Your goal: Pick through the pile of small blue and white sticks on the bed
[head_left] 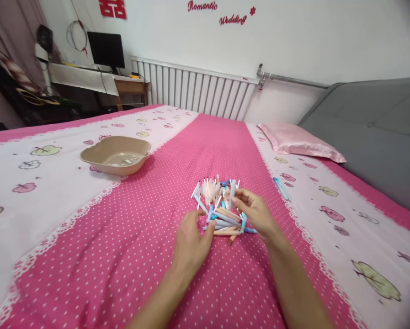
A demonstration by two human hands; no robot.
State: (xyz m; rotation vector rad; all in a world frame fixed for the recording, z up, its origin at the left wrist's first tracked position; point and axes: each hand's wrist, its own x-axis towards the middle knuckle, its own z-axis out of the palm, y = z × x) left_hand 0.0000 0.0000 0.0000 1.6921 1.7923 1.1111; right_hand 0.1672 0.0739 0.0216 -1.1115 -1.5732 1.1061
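A heap of pen parts [225, 222] lies on the pink bedspread, with pale purple, peach and blue tubes at the near side. Behind them is a cluster of thin white sticks and clear pieces [210, 189], too small to make out fully. My right hand [254, 211] pinches a pale blue-white pen tube [232, 189], held upright over the heap's right side. At the left edge of the heap is my left hand [193, 235], thumb and fingers apart, its thumb touching or just beside the nearest tubes.
A beige plastic basin [136, 168] with several small pale pieces in it stands to the left on the bed. One blue pen [281, 188] lies apart on the right. Farther back are a pink pillow [300, 141], grey headboard [372, 119], white radiator [191, 87] and desk with a monitor [107, 50].
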